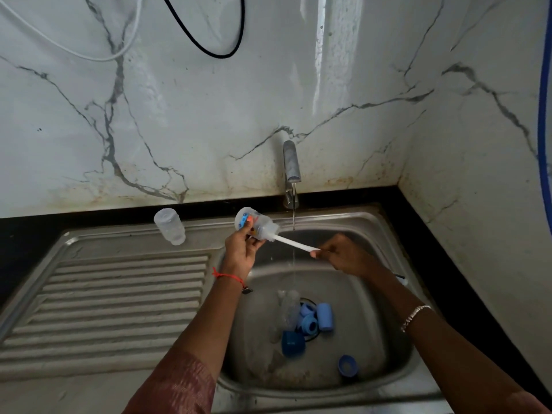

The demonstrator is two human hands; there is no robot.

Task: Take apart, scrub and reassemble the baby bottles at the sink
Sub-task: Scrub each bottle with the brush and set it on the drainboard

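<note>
1. Baby bottle [257, 224], clear with a coloured print, is held tilted above the back left of the sink [373, 294], its mouth turned toward the tap [291, 162].
2. Left hand [240, 249] grips the bottle from below, with the fingers curled round its body and the thumb lying across the print.
3. Right hand [343, 255] holds the near end of the brush [294, 243], its fingers curled tight on the white handle. The bristle head sits at or just inside the bottle's mouth; I cannot tell how deep it goes.
4. Water runs from the tap in a thin stream just beside the bottle and does not fall into it.
5. Judging by this, the scrubbing step is in hand for this bottle.
6. A second bottle [170, 227] stands mouth down on the back rim, left of the basin, beside the drainboard [119, 294].
7. A third bottle [288, 309] lies over the drain among the blue caps and rings [310, 325], so more scrubbing remains and reassembly is not yet begun.
8. The next move probably calls for pushing the brush to the base and twisting it, while the left hand holds firm against the wet plastic slipping. A rinse under the stream would follow.
</note>
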